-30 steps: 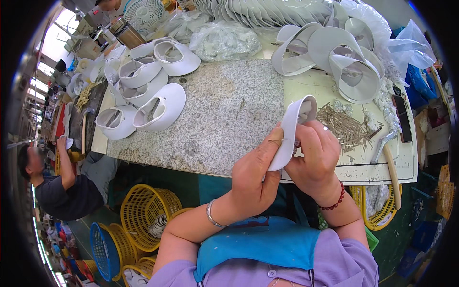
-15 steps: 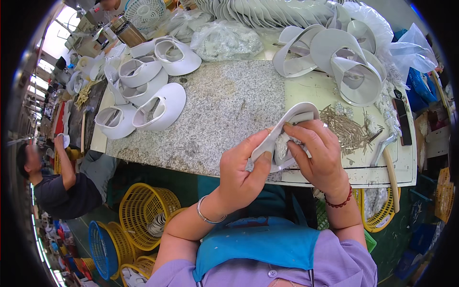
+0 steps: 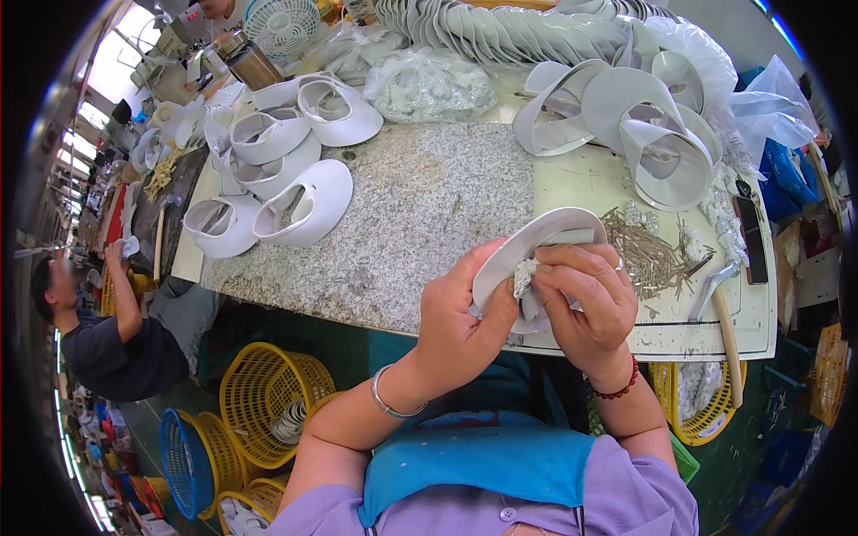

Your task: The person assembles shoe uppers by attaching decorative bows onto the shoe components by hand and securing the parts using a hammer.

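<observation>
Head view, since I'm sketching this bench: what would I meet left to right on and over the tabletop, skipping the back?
Group of white visors, left hand, held visor, right hand, pile of brown strips, wooden-handled tool, flat dark device.

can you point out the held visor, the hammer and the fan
Held visor (image 3: 499, 272): head view, on its pale grey brim.
Hammer (image 3: 728, 347): head view, on its wooden handle.
Fan (image 3: 281, 25): head view, on its round grille.
</observation>
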Motion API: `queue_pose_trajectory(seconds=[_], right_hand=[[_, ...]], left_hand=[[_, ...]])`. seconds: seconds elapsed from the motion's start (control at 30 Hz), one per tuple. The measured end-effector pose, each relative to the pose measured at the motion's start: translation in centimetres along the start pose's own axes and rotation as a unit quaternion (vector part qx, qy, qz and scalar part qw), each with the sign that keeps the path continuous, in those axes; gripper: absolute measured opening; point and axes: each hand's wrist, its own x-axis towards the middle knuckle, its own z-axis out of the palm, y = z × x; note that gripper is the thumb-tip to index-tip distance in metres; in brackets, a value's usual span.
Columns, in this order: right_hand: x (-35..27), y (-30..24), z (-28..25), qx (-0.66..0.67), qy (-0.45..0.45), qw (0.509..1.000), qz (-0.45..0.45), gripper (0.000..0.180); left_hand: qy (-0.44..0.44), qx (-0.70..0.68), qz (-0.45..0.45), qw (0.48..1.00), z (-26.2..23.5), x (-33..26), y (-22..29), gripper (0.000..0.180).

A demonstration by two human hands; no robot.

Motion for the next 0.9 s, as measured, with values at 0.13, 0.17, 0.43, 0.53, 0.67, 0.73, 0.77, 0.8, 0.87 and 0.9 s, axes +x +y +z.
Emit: queue_pose_trajectory(seconds=[0.13,0.17,0.43,0.53,0.67,0.73,0.77,0.8,0.87,0.9], right_hand=[[-0.21,-0.09,0.18,-0.009,0.006,1.0,0.006,0.022],[-0.29,-0.13,0.23,-0.005,0.008,1.0,0.014,0.021],[-0.65,-0.3,0.3,0.021,0.015,0.998,0.056,0.021],[-0.68,-0.2,0.24,0.033,0.015,0.997,0.065,0.021],[-0.71,0.09,0.22,0.052,0.011,0.996,0.073,0.021],[-0.59,0.09,0.17,0.054,0.007,0.996,0.073,0.02],[-0.52,0.09,0.13,0.055,0.004,0.996,0.073,0.02],[-0.45,0.17,0.07,0.055,0.004,0.996,0.073,0.02],[-0.33,0.38,-0.15,0.069,-0.012,0.995,0.069,0.02],[-0.25,0.42,-0.3,0.069,-0.012,0.995,0.069,0.02]], left_hand=[[-0.037,-0.059,-0.077,0.995,-0.46,-0.06,0.49,0.023],[-0.036,-0.059,-0.076,0.995,-0.43,-0.08,0.46,0.023],[-0.032,-0.068,-0.063,0.995,-0.24,0.02,0.18,0.024],[-0.037,-0.058,-0.048,0.996,-0.22,0.22,0.23,0.024],[-0.046,-0.034,-0.05,0.997,-0.33,0.49,0.42,0.025],[-0.046,-0.048,-0.058,0.996,-0.32,0.5,0.29,0.025],[-0.047,-0.048,-0.058,0.996,-0.35,0.56,0.29,0.025],[-0.049,-0.042,-0.059,0.996,-0.42,0.62,0.3,0.026],[-0.051,-0.036,-0.06,0.996,-0.49,0.61,0.21,0.027],[-0.047,-0.024,-0.05,0.997,-0.51,0.54,-0.03,0.028]])
